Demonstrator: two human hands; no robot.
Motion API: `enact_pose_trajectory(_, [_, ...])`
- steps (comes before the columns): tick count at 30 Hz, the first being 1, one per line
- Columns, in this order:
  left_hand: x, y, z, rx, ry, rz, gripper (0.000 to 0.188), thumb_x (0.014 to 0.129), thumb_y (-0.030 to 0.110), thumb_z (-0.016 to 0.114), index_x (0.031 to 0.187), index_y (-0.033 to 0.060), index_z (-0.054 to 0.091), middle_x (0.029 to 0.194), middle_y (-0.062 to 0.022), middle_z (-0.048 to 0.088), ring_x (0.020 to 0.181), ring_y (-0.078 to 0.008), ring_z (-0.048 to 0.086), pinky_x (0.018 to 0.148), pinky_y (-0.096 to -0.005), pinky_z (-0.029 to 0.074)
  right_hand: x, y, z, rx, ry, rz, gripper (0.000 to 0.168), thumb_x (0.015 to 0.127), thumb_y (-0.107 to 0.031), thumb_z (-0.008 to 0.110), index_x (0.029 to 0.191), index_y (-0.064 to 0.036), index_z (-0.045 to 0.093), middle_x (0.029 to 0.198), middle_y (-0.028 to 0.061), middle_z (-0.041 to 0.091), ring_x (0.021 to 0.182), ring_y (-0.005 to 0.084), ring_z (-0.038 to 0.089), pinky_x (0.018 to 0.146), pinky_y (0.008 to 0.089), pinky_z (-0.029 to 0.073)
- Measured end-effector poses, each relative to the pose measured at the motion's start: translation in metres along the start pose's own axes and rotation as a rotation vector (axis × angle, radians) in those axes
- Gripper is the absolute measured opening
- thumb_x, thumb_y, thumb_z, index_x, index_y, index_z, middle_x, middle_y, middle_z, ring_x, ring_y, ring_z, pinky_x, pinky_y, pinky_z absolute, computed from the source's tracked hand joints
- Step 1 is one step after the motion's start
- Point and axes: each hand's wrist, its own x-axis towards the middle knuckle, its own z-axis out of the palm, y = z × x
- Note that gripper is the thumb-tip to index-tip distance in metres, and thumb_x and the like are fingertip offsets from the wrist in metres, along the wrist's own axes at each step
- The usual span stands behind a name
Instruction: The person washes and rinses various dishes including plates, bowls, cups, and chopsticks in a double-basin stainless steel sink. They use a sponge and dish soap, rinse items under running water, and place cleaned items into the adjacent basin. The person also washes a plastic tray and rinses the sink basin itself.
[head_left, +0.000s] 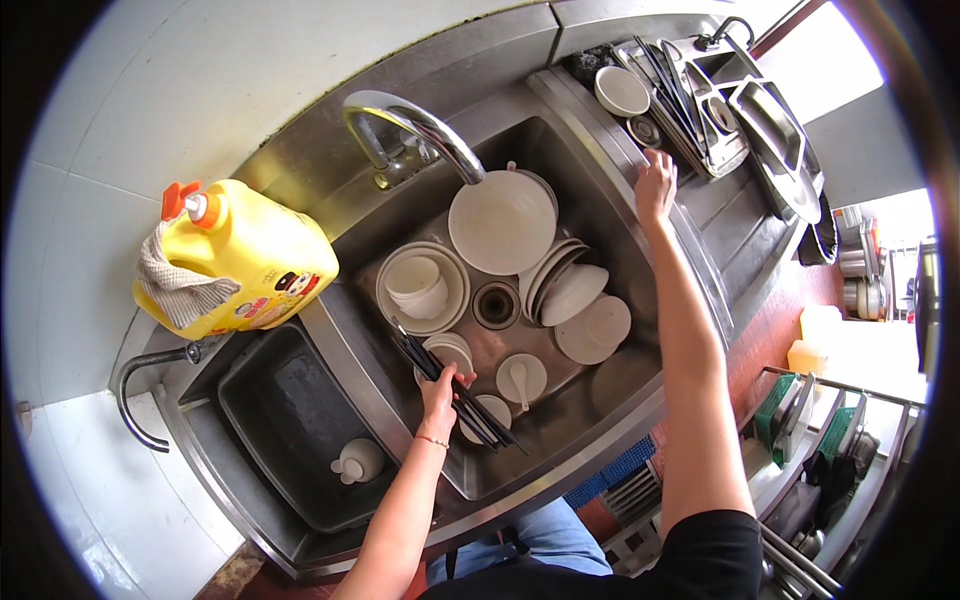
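Observation:
A bundle of black chopsticks (486, 424) is gripped in my left hand (439, 397), slanting over the front left of the steel sink basin (607, 405). Small white dishes (448, 346) lie beneath and beside that hand. Further right, a white spoon (520, 382) rests on a saucer (531, 367). Around the drain (496, 305) are nested white bowls (387, 300), a large round white dish (502, 221) and tilted plates (574, 294). My right hand (657, 184) is at the basin's right ledge, near a round metal piece (643, 131). Its fingers are curled, and their grip is hidden.
A chrome faucet (420, 120) arches over the basin. To the left stand a yellow pump jug (262, 255) with a cloth (176, 281) and a dark tub (300, 420) holding a white pot (360, 460). Metal trays (697, 142) and a white bowl (622, 91) crowd the drainboard.

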Motion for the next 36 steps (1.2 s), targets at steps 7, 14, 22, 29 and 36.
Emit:
enact_pose_trajectory(7, [-0.009, -0.003, -0.004, 0.008, -0.031, 0.039, 0.027, 0.089, 0.009, 0.064, 0.114, 0.0051, 0.053, 0.068, -0.0003, 0.05, 0.06, -0.0111, 0.056, 0.072, -0.034, 0.061, 0.069, 0.047, 0.037, -0.195, -0.481, -0.21, 0.066, 0.079, 0.008, 0.052, 0.134, -0.028, 0.054, 0.142, 0.0036, 0.049, 0.121, 0.031, 0.053, 0.097, 0.0418, 0.049])
enact_pose_trajectory(14, [-0.018, -0.001, -0.011, 0.018, -0.016, -0.066, 0.027, 0.089, 0.015, 0.067, 0.112, 0.0075, 0.056, 0.067, -0.0003, 0.053, 0.071, -0.0245, 0.068, 0.055, -0.0264, 0.05, 0.077, 0.038, 0.02, -0.079, -0.624, -0.217, 0.022, 0.079, 0.0, 0.059, 0.099, -0.009, 0.057, 0.109, 0.018, 0.055, 0.097, 0.0401, 0.058, 0.083, 0.0493, 0.048])
enact_pose_trajectory(22, [-0.021, 0.0, -0.001, -0.023, -0.046, -0.056, 0.023, 0.09, 0.015, 0.066, 0.11, 0.0057, 0.058, 0.068, -0.0004, 0.052, 0.07, -0.0218, 0.064, 0.067, -0.0345, 0.056, 0.048, 0.072, -0.003, 0.034, -0.32, -0.226, 0.015, 0.075, -0.004, 0.064, 0.087, -0.002, 0.054, 0.087, 0.0156, 0.061, 0.083, 0.036, 0.06, 0.072, 0.0452, 0.05])
enact_pose_trajectory(29, [-0.026, 0.002, 0.001, -0.047, -0.027, -0.08, 0.014, 0.091, 0.01, 0.064, 0.102, 0.0031, 0.058, 0.068, -0.0005, 0.051, 0.056, -0.0098, 0.052, 0.08, -0.0423, 0.061, 0.008, 0.042, -0.073, 0.313, -0.218, 0.161, 0.011, 0.081, -0.009, 0.065, 0.09, -0.003, 0.065, 0.076, 0.0101, 0.067, 0.069, 0.0194, 0.066, 0.066, 0.0336, 0.052])
enact_pose_trajectory(36, [-0.025, 0.0, -0.012, 0.024, -0.073, -0.081, 0.021, 0.091, 0.021, 0.068, 0.107, 0.01, 0.06, 0.069, 0.0016, 0.053, 0.081, -0.0284, 0.071, 0.055, -0.0279, 0.05, -0.006, 0.036, -0.094, 0.447, -0.216, 0.315, 0.009, 0.083, -0.006, 0.064, 0.088, 0.0, 0.065, 0.073, 0.0059, 0.067, 0.068, 0.0118, 0.066, 0.06, 0.0271, 0.054])
